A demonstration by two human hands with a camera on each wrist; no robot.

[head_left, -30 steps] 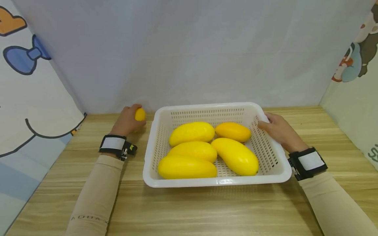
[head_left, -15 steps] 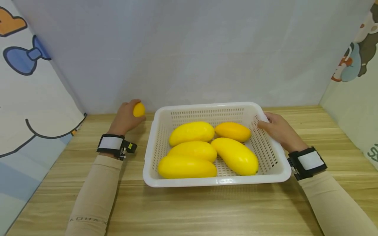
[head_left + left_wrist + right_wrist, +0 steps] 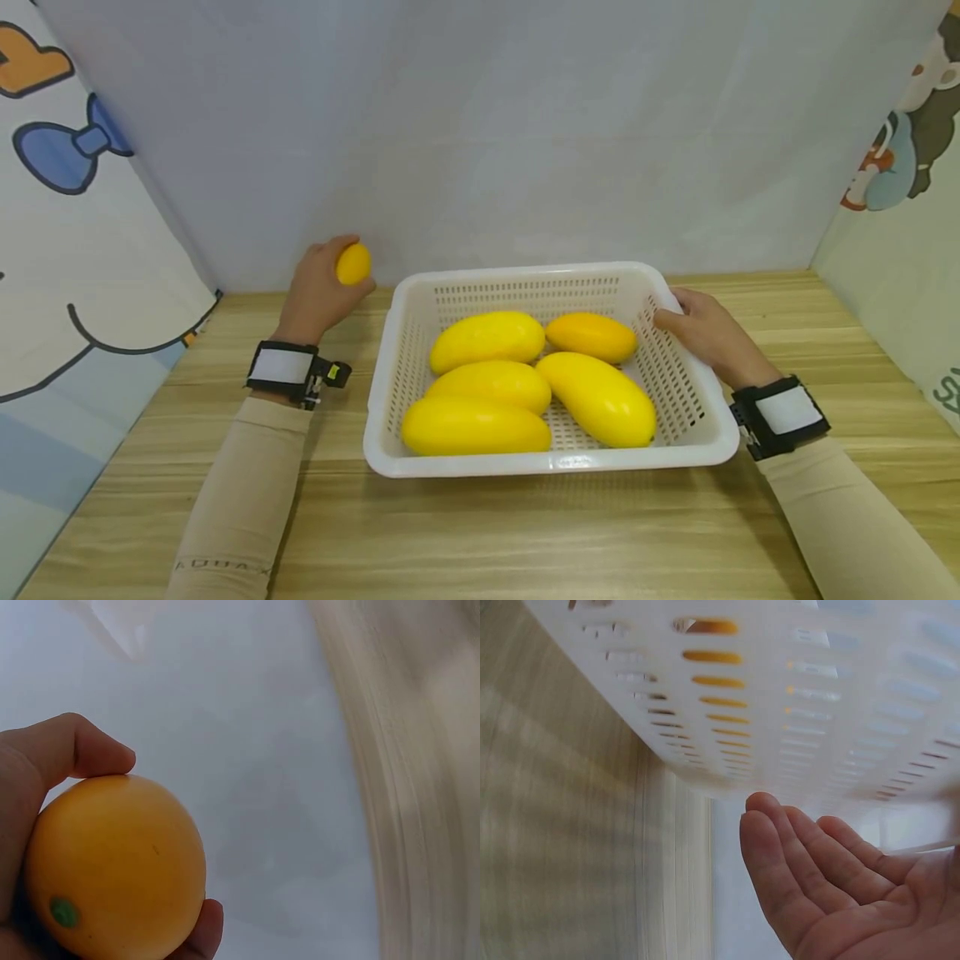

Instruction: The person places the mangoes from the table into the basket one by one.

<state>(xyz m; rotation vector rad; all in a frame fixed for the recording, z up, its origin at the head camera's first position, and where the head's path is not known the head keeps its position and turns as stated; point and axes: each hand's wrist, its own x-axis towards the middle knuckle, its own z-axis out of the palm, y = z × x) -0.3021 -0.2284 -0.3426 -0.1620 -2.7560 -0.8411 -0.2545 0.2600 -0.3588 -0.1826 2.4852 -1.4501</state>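
In the head view my left hand (image 3: 318, 292) grips an orange-yellow mango (image 3: 354, 264) left of the basket, in front of the pale backdrop. The left wrist view shows that mango (image 3: 120, 862) end-on, a green stem spot on it and fingers curled round its sides. My right hand (image 3: 712, 333) holds the white plastic basket (image 3: 551, 461) by its right rim, thumb over the edge. From the right wrist view, its fingers (image 3: 769, 855) lie along the outside of the slotted wall. Several yellow mangoes (image 3: 487, 340) lie in the basket, with a more orange one (image 3: 592, 336) at its back right.
The basket stands over a wood-grain table (image 3: 480, 542). A pale cloth backdrop (image 3: 495, 133) rises at the table's far edge. Printed panels stand on the left (image 3: 82, 242) and the right (image 3: 907, 250).
My left hand has raised the mango from near the table's far edge, up against the backdrop in view. The right hand and the basket stay in place.
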